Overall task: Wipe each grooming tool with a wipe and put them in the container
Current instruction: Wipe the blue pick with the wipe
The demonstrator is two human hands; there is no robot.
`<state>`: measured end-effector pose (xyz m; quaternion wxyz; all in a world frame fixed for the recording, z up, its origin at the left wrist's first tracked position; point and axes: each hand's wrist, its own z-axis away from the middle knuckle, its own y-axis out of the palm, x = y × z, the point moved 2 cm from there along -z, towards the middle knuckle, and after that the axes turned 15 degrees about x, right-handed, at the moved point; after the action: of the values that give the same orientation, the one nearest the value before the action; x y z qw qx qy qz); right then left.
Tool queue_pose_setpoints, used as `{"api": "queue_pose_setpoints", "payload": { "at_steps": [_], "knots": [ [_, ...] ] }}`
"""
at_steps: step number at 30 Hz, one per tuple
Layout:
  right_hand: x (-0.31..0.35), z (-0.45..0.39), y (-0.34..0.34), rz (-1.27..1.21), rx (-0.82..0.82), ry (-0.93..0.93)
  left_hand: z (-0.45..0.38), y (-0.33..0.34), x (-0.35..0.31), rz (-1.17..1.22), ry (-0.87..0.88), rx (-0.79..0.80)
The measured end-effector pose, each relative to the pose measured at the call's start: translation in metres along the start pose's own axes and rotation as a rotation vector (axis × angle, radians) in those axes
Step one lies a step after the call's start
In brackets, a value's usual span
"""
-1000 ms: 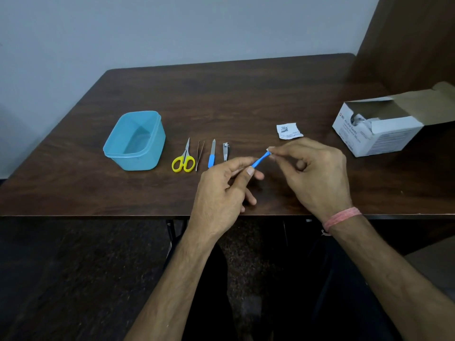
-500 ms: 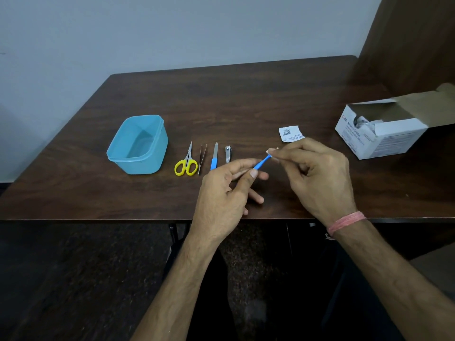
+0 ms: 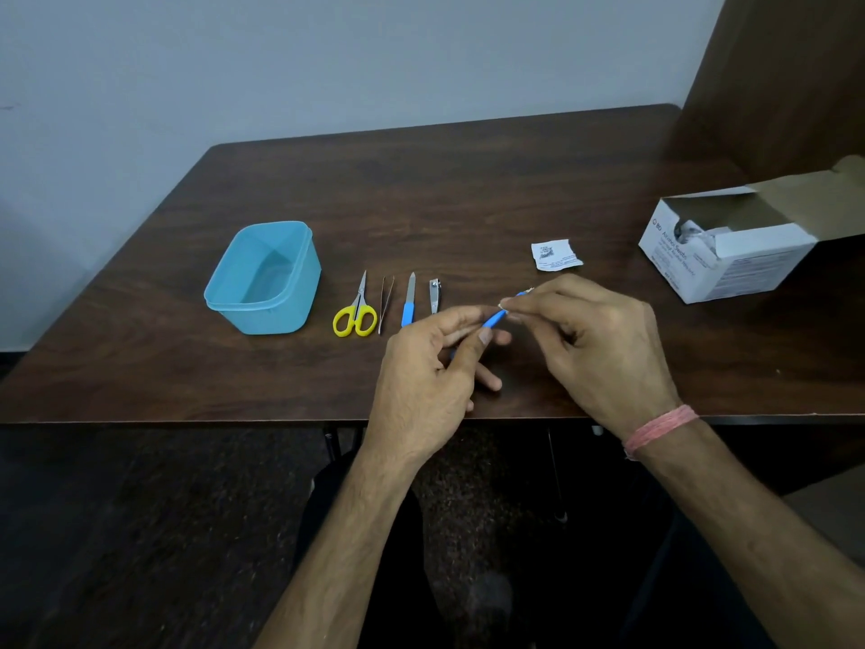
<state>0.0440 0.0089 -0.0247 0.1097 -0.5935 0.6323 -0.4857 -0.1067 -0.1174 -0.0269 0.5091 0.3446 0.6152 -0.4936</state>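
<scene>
Above the desk point(image 3: 468, 203), the left hand point(image 3: 423, 381) pinches a blue tool point(image 3: 494, 319); the right hand point(image 3: 594, 348) pinches its far tip.

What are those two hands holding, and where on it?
The left hand grips a thin blue tool by its near end; the right hand pinches its far end, apparently through a wipe.

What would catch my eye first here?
Two hands at the table's near edge: the left hand holds a blue tool while the right hand pinches its tip. Left of them, yellow scissors and a blue tub; far right, an open white box.
</scene>
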Motion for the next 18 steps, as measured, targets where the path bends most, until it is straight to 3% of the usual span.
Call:
{"api": "queue_pose_setpoints", "payload": {
  "at_steps": [4, 18],
  "knots": [
    [-0.0020, -0.0021, -0.0028, -0.001, -0.079, 0.071, -0.0001, 0.0002, 0.0006, 0.009, 0.000, -0.007],
    [-0.0009, 0.0007, -0.0004, 0.066, -0.064, 0.036, 0.0011, -0.0005, 0.0003, -0.013, -0.003, 0.003]
  ]
}}
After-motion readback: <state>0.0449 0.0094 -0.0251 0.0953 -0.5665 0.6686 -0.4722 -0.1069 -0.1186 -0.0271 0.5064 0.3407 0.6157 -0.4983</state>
